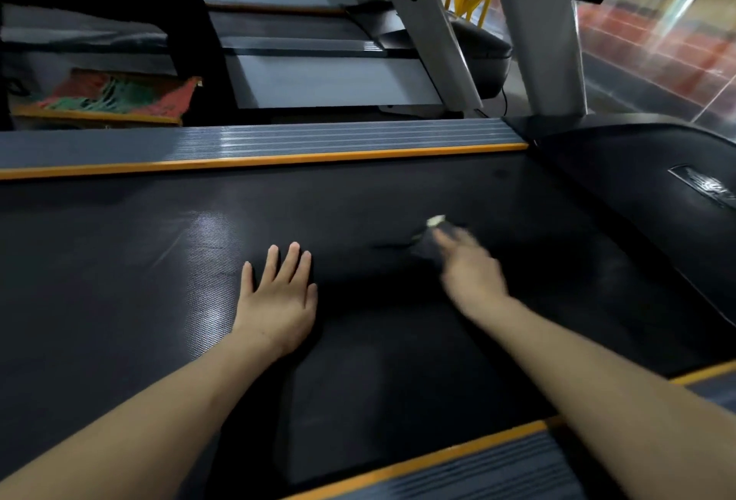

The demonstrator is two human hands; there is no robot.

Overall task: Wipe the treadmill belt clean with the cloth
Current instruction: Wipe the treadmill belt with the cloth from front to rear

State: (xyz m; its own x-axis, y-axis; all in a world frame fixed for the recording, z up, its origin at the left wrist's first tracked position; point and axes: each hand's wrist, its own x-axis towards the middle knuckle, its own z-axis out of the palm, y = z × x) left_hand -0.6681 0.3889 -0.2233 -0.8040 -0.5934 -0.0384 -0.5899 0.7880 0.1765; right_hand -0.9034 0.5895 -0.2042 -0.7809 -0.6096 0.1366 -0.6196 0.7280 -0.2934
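Belt: treadmill belt (119,280) is black, with a tiny bumpy pattern and a bright shine near the left hand.
Side rails: a grey ridged rail (318,139) with an orange stripe runs along the far side of the belt, and one more (478,471) sits on the near side.
Left hand: the left hand (278,300) lies flat on the belt, fingers straight and spread.
Right hand: the right hand (470,264) is blurry, so how its fingers lie cannot be told.
Cloth: a dark cloth (432,238) with a pale tip lies on the belt at the right hand's fingertips.
Front cover: a shiny black cover (637,181) sits at the right end of the belt.
Room: one more treadmill (318,77) stands behind, with a grey post (533,21) near it.
Floor: red and grey floor (657,53) shows at the far right.
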